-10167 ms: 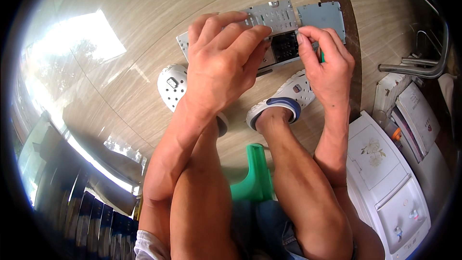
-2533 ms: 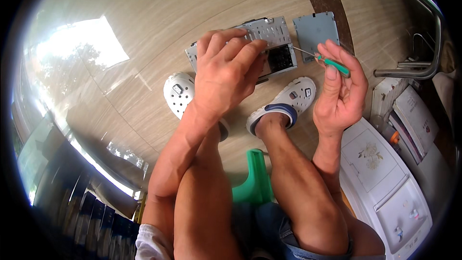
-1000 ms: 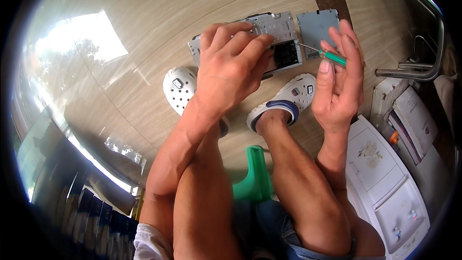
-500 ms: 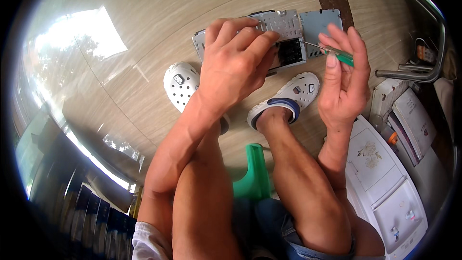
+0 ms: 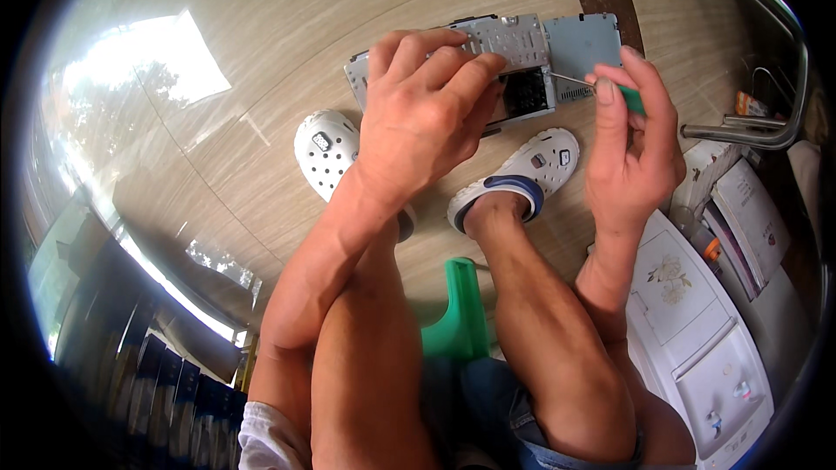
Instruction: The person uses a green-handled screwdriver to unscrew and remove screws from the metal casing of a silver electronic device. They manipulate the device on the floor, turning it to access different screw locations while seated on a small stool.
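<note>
A silver, perforated metal electronics case [image 5: 521,39] lies on the floor in front of my feet, with a dark opening at its right end. My left hand [image 5: 418,113] is bent over the case and grips it, fingertips on its top; the thumb and the part beneath the palm are hidden. My right hand [image 5: 634,144] pinches a screwdriver by its green handle [image 5: 632,101]. The screwdriver's thin shaft points left, its tip at the case's right end face. Flat beside that end lies a blue-grey metal plate [image 5: 582,42] with slots along its near edge.
White clogs [image 5: 326,152] on my feet stand just this side of the case. A green plastic stool [image 5: 468,313] shows between my legs. To the right are a white cabinet [image 5: 679,296], stacked books [image 5: 747,213] and a bent metal tube frame [image 5: 788,52]. Tiled floor surrounds the case.
My right hand has turned and shifted slightly right; its fingers have rolled round the screwdriver handle, covering more of it. My left hand stays on the case.
</note>
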`<state>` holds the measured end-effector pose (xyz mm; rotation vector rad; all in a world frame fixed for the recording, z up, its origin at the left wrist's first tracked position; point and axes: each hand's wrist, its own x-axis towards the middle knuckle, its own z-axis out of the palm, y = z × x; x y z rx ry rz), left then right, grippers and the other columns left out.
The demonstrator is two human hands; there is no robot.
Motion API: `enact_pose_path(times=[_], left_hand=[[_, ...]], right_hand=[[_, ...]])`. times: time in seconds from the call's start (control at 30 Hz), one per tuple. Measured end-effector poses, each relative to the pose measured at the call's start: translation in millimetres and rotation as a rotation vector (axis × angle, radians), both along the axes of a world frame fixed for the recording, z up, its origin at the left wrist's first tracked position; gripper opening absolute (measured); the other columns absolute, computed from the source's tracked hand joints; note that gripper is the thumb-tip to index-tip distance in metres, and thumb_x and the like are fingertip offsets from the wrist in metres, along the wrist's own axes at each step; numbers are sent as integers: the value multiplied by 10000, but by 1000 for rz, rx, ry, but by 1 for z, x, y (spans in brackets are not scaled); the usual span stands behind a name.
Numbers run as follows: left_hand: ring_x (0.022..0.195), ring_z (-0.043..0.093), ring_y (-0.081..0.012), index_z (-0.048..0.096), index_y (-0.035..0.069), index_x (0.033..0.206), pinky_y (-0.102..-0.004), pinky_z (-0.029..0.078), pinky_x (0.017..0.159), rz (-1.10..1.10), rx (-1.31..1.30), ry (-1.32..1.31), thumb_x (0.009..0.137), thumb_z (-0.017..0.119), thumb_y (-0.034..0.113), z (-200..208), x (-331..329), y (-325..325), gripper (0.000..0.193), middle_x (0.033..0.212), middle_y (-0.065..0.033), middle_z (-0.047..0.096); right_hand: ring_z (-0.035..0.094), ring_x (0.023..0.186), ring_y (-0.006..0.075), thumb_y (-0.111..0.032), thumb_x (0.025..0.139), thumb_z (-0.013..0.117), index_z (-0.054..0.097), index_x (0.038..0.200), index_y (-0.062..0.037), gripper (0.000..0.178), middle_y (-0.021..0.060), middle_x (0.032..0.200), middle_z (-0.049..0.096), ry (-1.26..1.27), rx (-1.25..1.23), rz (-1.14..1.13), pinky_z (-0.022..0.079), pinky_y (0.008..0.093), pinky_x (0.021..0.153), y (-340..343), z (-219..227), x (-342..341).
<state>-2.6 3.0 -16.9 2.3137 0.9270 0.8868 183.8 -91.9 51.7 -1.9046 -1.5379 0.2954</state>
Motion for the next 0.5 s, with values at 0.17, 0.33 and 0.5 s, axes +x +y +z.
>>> enact_pose_path(times=[0.17, 0.33, 0.5], left_hand=[[1094, 674, -267, 781, 116, 1072, -430, 466, 965, -1, 3, -6, 777, 840, 100, 0, 2, 0, 301, 971, -39, 745], [1091, 675, -271, 783, 110, 1069, -432, 467, 965, 2, -4, 5, 778, 840, 97, 0, 1, 0, 297, 971, -41, 746], [1071, 654, -247, 759, 106, 1065, -426, 445, 956, -5, 36, -28, 774, 828, 120, -5, 2, 1, 299, 927, -19, 695]], right_hand=[[728, 1088, 283, -7, 1055, 584, 508, 1474, 13, 426, 213, 1312, 678, -170, -27, 68, 575, 367, 941, 11, 2, 9], [735, 1059, 224, -22, 1039, 635, 551, 1447, -3, 418, 168, 1199, 743, 200, 136, 54, 589, 322, 890, 5, -2, -2], [737, 1066, 287, -43, 999, 680, 574, 1412, 0, 428, 165, 1309, 701, -75, -176, -128, 599, 367, 885, 7, 14, -1]])
